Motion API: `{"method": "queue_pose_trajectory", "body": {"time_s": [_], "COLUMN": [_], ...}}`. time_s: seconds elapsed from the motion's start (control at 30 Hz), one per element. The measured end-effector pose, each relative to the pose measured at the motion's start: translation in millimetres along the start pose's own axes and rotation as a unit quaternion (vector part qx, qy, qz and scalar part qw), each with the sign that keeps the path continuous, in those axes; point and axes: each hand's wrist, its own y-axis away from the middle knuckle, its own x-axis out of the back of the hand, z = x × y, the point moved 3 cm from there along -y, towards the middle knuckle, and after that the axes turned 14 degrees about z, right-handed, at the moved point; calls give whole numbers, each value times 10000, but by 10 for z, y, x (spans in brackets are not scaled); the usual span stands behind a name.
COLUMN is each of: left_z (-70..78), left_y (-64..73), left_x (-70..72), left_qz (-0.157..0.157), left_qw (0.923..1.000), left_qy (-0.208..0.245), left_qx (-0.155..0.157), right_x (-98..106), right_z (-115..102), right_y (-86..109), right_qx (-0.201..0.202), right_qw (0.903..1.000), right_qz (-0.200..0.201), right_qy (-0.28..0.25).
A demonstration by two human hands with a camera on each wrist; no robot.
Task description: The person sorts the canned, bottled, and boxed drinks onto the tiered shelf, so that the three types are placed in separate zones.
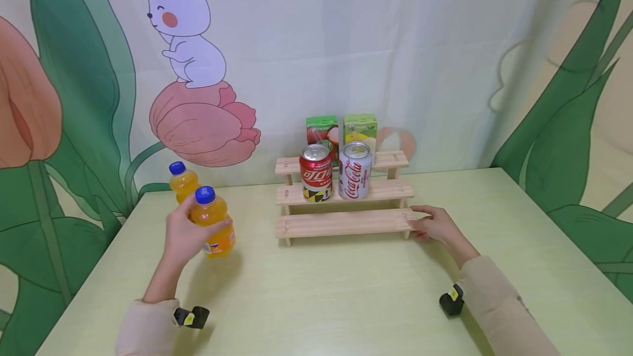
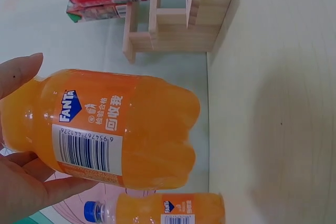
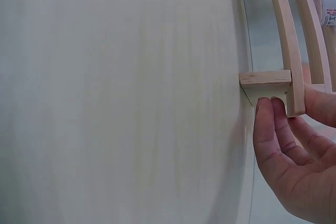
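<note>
My left hand (image 1: 179,235) grips an orange Fanta bottle (image 1: 210,214) with a blue cap, thumb and fingers around its upper part. The left wrist view shows the base of this Fanta bottle (image 2: 157,129) raised off the tabletop. Behind it stands a second orange bottle (image 1: 183,182), also blue-capped. At the right end of a three-step wooden rack (image 1: 341,224), my right hand (image 1: 439,228) pinches the lowest shelf. In the right wrist view, fingertips (image 3: 265,109) curl under that shelf end while the thumb lies on its upper side.
On the rack's middle step are a red soda can (image 1: 316,174) and a silver-white Coca-Cola can (image 1: 355,174). Two juice cartons, one with a red fruit print (image 1: 321,123) and one yellow-green (image 1: 360,123), occupy the top step. A printed curtain (image 1: 306,59) hangs behind the table (image 1: 321,295).
</note>
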Motion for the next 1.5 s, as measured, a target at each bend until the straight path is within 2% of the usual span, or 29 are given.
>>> {"method": "queue_pose_trajectory", "body": {"time_s": [0.23, 0.57, 0.83, 0.93, 1.17, 1.5], "left_z": [91, 179, 242, 269, 337, 461], "left_y": [25, 42, 85, 99, 125, 126], "left_x": [-85, -188, -287, -337, -460, -627], "left_qz": [-117, -182, -190, -154, -308, -213], "left_qw": [9999, 9988, 9989, 9989, 9976, 9949], "left_qy": [56, 112, 369, 357, 492, 791], "left_qx": [-66, -440, -212, -249, -385, -593], "right_x": [1, -6, -16, 0, 8, 23], "right_z": [-12, -24, -12, -4, -13, -9], "right_y": [8, 19, 20, 16, 14, 19], "right_qx": [-91, -131, -107, -150, -49, 16], "right_qw": [10000, 9999, 9999, 9999, 9999, 9998], "right_qz": [-10, 43, -14, -18, -70, -34], "right_qy": [-35, -22, -52, -79, -111, -194]}}
